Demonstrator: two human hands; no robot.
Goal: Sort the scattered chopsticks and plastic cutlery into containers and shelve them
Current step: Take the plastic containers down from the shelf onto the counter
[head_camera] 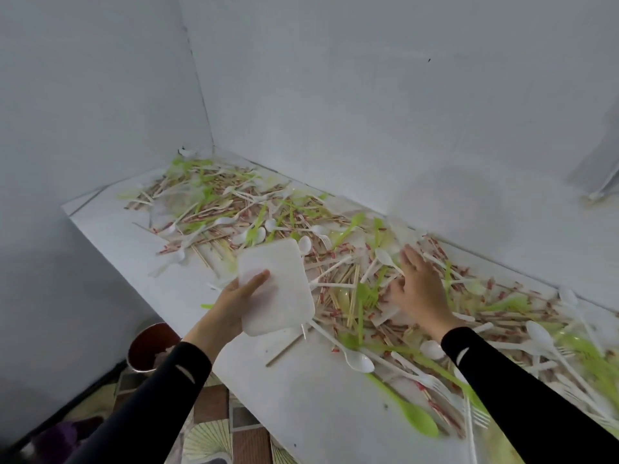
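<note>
Now the left hand [234, 306] grips the box [281, 296]; the flat right hand [418, 289], at 3 o'clock, should grab 1 spoon [385, 257].

I can read no text anywhere; the red print on the chopstick wrappers [435, 246] is too blurred.

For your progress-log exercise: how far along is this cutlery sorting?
Nothing looks sorted yet. In hand: the left hand holds a white plastic container, the right hand is open over the chopsticks. Left: these, white spoons and green spoons all lie mixed across the table; no shelving shown.
</note>
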